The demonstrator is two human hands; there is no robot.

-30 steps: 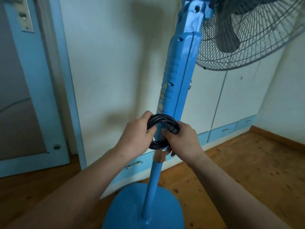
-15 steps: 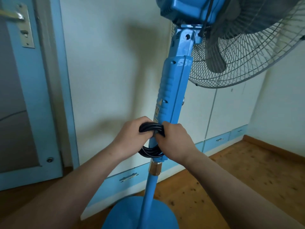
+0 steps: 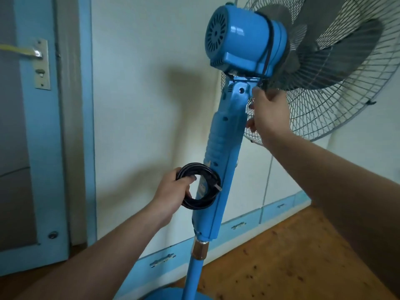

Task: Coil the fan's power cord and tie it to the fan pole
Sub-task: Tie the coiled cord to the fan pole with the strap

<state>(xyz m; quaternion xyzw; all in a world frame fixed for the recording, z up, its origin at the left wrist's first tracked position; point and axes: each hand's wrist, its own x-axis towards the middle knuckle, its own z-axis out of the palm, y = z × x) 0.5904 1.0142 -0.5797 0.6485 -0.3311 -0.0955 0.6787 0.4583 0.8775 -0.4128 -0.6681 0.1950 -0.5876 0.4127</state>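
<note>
A blue pedestal fan stands in front of me. Its pole [image 3: 223, 161] runs from the base up to the blue motor housing [image 3: 242, 42]. My left hand [image 3: 173, 191] grips a black coiled power cord [image 3: 202, 187] held against the left side of the pole; the plug end sticks out on the coil's right. My right hand [image 3: 268, 113] is raised just under the motor housing, fingers pinching a dark band or cord [image 3: 267, 57] that loops around the housing. The wire guard [image 3: 337, 83] and grey blades fill the upper right.
A blue-framed door [image 3: 39, 148] with a metal handle is at the left. A white wall with low blue drawers [image 3: 164, 258] runs behind the fan. Wooden floor [image 3: 292, 256] lies to the right. The fan's round base [image 3: 164, 295] peeks in at the bottom edge.
My right hand has let go of the coil and moved up to the band under the motor housing. My left hand alone holds the coil now. The view has tilted upward.
</note>
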